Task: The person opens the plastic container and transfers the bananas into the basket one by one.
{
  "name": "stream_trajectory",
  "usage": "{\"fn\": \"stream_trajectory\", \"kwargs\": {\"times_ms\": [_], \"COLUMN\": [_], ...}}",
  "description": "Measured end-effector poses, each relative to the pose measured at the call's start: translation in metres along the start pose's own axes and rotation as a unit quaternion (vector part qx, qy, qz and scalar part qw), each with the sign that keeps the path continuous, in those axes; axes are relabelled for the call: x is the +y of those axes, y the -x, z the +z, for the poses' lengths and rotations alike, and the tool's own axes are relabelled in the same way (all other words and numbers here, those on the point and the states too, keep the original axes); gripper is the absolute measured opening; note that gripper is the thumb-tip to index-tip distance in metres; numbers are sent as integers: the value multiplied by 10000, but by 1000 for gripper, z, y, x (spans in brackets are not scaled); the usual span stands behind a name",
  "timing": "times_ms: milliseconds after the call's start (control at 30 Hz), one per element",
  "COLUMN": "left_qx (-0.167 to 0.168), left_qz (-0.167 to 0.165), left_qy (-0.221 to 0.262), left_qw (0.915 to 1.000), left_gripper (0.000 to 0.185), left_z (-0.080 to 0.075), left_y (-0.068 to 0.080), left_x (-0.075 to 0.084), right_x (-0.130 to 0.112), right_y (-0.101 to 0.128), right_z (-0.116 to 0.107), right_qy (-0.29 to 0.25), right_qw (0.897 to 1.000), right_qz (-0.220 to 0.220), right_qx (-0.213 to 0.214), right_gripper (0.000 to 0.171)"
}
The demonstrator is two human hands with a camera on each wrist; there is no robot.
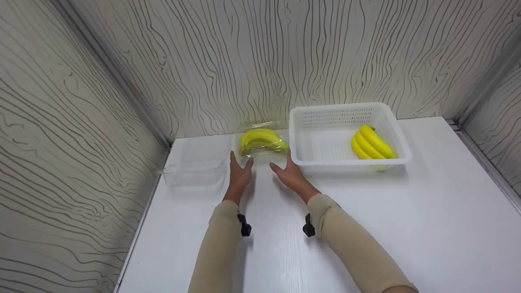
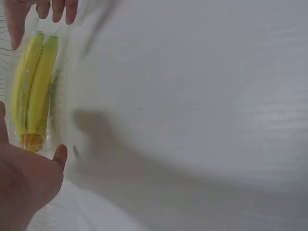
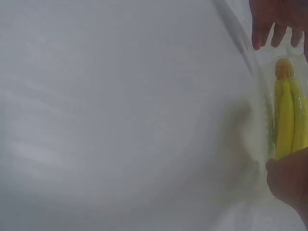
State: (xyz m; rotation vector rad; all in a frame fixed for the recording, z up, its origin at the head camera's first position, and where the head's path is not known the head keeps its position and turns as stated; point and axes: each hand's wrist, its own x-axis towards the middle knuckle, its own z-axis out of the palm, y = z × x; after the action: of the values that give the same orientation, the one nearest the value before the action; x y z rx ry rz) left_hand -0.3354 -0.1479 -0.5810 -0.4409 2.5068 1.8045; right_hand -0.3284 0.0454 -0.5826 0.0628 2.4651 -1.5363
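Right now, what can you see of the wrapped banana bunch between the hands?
The wrapped banana bunch is yellow with greenish tips and an orange-brown stem end, inside clear, glossy film or a clear pack. It lies on its side on the white table by the back wall, just left of the white basket. The left hand and right hand flank it, fingers open; contact unclear.

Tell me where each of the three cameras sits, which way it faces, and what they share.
Head: above the table, looking forward and down at the wrapped bananas, basket and clear tray; both forearms, left hand and right hand show.
Left wrist: low over the table, facing the wrapped bananas; left hand near, right fingers beyond.
Right wrist: low, opposite side, facing the same bananas; right hand near, left fingers beyond.
Shared: the wrapped bananas between both hands.
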Motion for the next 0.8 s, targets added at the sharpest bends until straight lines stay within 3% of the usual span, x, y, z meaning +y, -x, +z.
{"fn": "stream_trajectory", "kwargs": {"times_ms": [133, 300, 533, 800], "left_qx": [-73, -81, 210, 386], "left_qz": [-183, -173, -301, -143], "left_qy": [271, 506, 705, 571], "left_qw": [9994, 9985, 9968, 9975], "left_gripper": [92, 91, 88, 88], "left_z": [-2, -3, -3, 1], "left_y": [-6, -3, 10, 34], "left_x": [4, 4, 6, 3], "right_x": [-1, 1, 3, 8], "right_y": [-6, -6, 1, 25], "right_z": [-5, -4, 4, 6], "right_qy": [-100, -102, -72, 208], "right_qw": [9995, 9994, 9999, 9977], "right_qz": [269, 230, -137, -648], "right_qx": [-114, -227, -48, 34], "right_gripper": [102, 105, 103, 100]}}
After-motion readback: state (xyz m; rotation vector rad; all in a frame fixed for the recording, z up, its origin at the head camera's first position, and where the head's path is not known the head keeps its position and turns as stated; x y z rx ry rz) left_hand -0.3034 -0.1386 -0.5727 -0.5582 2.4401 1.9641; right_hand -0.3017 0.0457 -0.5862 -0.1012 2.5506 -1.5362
